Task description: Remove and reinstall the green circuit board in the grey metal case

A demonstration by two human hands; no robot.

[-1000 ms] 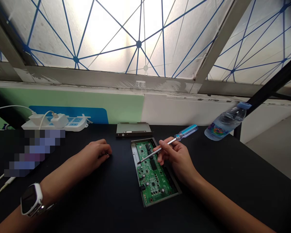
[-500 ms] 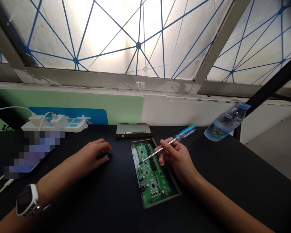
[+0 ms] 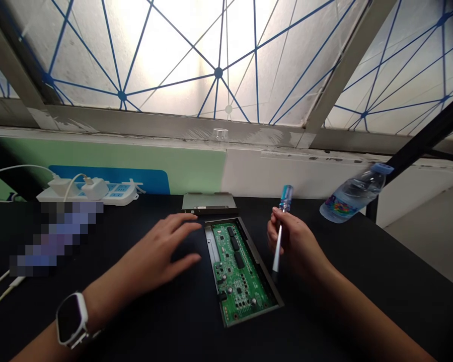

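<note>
A green circuit board (image 3: 245,286) lies in a shallow metal tray (image 3: 214,251) on the black table. Just left of the tray hovers my left hand (image 3: 169,246), fingers spread and holding nothing; a watch (image 3: 72,319) is on that wrist. On the other side, my right hand (image 3: 292,234) grips a screwdriver (image 3: 278,251) by its shaft. Its clear blue handle (image 3: 286,197) points up and away, and the dark tip hangs downward by the tray's right edge. Behind the tray sits a flat metal cover (image 3: 209,202) with a dark front edge.
A water bottle (image 3: 353,196) leans at the back right against a black post. At the back left a white power strip (image 3: 123,193) carries plugged-in chargers (image 3: 95,188). A blurred-out flat object (image 3: 56,236) and white cables (image 3: 0,304) lie at the left.
My left hand has moved right toward the tray and spread its fingers. My right hand has drawn the screwdriver right, off the board, turning it steeper with the tip toward me.
</note>
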